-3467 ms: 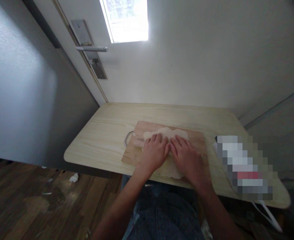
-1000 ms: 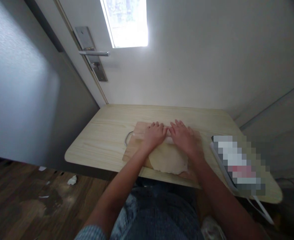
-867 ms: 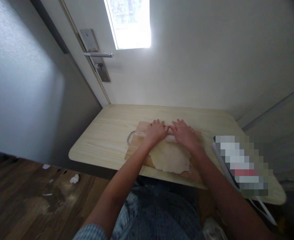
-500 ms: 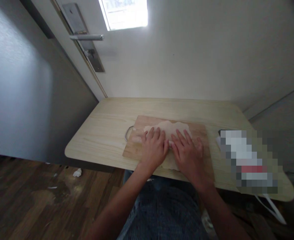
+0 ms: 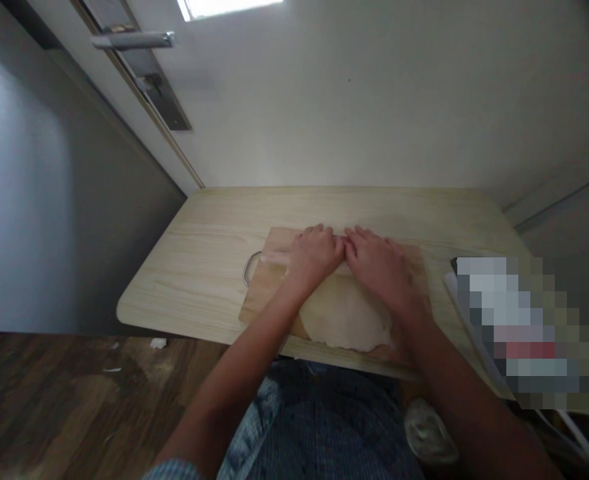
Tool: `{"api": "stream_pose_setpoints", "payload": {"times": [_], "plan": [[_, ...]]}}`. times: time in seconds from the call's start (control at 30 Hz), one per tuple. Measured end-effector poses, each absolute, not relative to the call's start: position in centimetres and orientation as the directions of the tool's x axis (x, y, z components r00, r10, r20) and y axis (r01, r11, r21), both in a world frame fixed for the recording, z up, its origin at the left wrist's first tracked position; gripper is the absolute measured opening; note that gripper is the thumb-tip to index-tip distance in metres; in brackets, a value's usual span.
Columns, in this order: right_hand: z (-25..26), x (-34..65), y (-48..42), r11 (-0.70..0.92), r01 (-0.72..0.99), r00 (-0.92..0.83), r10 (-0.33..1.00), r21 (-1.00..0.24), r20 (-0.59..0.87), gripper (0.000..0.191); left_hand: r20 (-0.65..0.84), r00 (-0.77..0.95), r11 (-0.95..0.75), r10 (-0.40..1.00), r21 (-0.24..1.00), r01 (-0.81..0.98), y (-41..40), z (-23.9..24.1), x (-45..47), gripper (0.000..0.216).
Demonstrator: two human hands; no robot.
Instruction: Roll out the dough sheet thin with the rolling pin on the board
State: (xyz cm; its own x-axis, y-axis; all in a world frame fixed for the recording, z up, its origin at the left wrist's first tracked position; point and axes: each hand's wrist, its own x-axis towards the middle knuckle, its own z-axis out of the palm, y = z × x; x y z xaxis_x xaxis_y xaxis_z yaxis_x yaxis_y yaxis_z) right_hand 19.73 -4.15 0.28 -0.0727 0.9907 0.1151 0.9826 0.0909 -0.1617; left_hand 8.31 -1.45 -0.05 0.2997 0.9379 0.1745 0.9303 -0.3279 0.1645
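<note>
A flat sheet of pale dough lies on a wooden cutting board with a metal handle at its left end. My left hand and my right hand lie side by side, palms down and fingers stretched, at the far end of the board. Both press on a pale rolling pin, whose left end sticks out beside my left hand. The dough spreads out on the near side of the hands.
The board rests on a light wooden table set against a white wall. A door with a metal lever handle stands at the far left. A blurred-out object lies on the table's right end. Dark wooden floor lies below.
Half a second ago my hands were at the middle of the board with dough showing beyond them. Now they have pushed to the far end, and the dough lies flat on the near side.
</note>
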Motion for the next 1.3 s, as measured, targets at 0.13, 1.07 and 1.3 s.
{"api": "stream_pose_setpoints", "payload": {"times": [0.13,1.07,1.3], "plan": [[0.3,20.3,-1.4,0.053,0.980,-0.044,0.998,-0.190,0.047,0.040,0.086,0.294,-0.305,0.952,0.182,0.935,1.4,0.0,8.8,0.032],[1.0,19.8,-3.5,0.058,0.997,-0.058,0.998,-0.044,0.012,0.042,0.071,0.335,-0.342,0.939,0.146,0.928,-0.1,0.3,8.2,0.039],[0.9,20.3,-4.0,0.172,0.985,-0.172,0.985,-0.008,0.005,0.038,0.071,0.522,-0.527,0.850,0.063,0.848,-0.8,0.1,7.2,0.037]]}}
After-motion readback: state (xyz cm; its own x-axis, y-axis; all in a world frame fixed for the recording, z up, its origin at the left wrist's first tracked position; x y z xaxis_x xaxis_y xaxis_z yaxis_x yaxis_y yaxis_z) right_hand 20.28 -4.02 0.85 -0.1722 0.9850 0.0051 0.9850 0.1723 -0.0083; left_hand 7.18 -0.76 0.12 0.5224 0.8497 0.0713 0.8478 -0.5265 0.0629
